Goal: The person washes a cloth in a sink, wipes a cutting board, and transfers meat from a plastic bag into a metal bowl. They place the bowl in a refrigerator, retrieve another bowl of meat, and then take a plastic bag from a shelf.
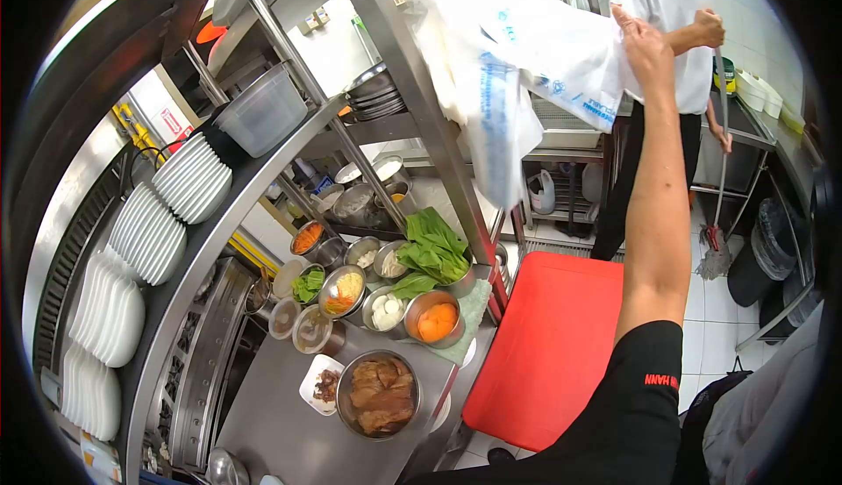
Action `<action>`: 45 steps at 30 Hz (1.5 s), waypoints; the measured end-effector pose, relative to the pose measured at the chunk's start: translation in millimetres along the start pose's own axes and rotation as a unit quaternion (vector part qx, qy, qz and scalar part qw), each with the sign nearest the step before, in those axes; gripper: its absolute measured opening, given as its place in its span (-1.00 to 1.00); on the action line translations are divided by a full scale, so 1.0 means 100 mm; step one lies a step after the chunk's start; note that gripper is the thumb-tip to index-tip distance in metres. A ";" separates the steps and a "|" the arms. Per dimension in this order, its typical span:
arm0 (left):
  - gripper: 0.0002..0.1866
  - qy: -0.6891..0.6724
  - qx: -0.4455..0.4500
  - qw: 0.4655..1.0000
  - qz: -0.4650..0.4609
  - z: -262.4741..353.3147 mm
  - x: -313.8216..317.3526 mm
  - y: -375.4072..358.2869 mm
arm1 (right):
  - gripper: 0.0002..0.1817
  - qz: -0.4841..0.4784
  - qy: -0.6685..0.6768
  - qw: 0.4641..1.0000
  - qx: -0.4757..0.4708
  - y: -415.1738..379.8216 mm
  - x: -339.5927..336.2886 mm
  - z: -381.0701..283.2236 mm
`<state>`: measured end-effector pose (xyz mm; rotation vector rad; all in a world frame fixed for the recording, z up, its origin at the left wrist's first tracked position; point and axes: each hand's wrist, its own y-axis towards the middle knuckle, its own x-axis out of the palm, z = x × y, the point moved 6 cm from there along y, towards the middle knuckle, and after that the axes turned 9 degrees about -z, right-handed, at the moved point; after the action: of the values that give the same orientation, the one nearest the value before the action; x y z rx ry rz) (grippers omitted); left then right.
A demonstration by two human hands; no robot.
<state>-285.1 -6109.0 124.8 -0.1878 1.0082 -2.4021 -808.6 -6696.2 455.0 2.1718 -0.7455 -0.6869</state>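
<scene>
My right hand [647, 42] is stretched far forward at the top right, its fingers closed on the edge of a white plastic bag [570, 42] with blue print. More white and clear plastic bags [495, 108] hang beside it from the steel shelf post [412, 82]. The bag is pulled out sideways toward my hand. Below my forearm lies a red lid or board [548, 353]. My left hand is out of view.
On the steel counter [289, 397] stand a bowl of brown meat [381, 393], a pot with orange food [434, 320], leafy greens [430, 248] and several small containers. Stacked white plates [110, 310] fill the left shelf. A person [667, 73] holds a mop [721, 178] ahead.
</scene>
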 end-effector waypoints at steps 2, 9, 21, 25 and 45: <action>-0.44 0.000 0.002 1.000 -0.001 -0.03 0.00 -0.01 | -0.38 -0.006 0.054 0.998 0.008 -0.14 -0.25 -0.09; -0.45 0.004 0.015 1.000 -0.010 -0.12 0.00 -0.15 | -0.55 0.257 0.277 0.926 0.004 -1.04 -0.40 0.36; -0.46 -0.013 0.040 0.999 -0.023 -0.39 -0.12 -0.37 | 0.30 -0.263 0.482 0.805 0.226 -2.75 1.55 -1.08; -0.47 -0.021 0.041 0.998 -0.030 -0.48 -0.19 -0.39 | 0.27 -0.078 0.226 0.958 0.156 -2.76 1.72 -1.02; -0.49 -0.041 0.029 0.998 -0.038 -0.52 -0.28 -0.53 | -0.59 0.034 -0.188 0.982 0.003 -0.13 -0.71 -0.17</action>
<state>-299.2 -6030.8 126.1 -0.3067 0.9070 -2.4666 -842.6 -6632.2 472.4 2.0341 -1.0104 -1.0768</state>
